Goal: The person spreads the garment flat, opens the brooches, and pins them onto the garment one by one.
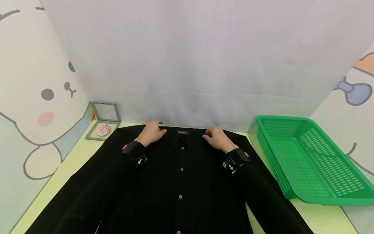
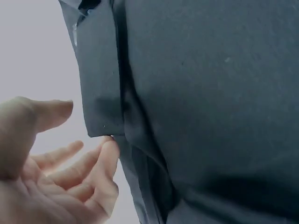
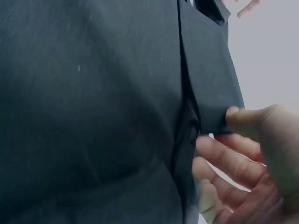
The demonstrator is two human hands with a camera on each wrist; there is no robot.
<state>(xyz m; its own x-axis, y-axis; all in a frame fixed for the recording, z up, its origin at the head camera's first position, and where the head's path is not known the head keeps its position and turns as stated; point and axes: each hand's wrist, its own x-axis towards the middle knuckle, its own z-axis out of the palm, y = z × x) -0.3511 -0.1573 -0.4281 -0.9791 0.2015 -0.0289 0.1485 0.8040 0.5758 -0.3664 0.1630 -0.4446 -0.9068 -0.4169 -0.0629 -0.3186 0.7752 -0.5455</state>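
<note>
A black button-up shirt (image 1: pixel 163 188) lies spread face up, collar at the far edge, its pale buttons running down the middle. My left hand (image 1: pixel 150 132) is at the left side of the collar. In the left wrist view a fingertip touches the lower edge of the collar flap (image 2: pixel 100 88), while the thumb stands apart from the cloth. On the other side my right hand (image 1: pixel 218 139) pinches the right collar flap (image 3: pixel 212 79), thumb on top and fingers beneath. A small dark label (image 1: pixel 183 132) shows inside the neck.
A green plastic basket (image 1: pixel 295 197) stands to the right of the shirt. At the back left sits an open grey-framed case (image 1: pixel 106 103) with a pink round item (image 1: pixel 103 130) in it. The pale yellow table (image 1: pixel 321 216) meets a white curtain wall (image 1: pixel 187 107) behind.
</note>
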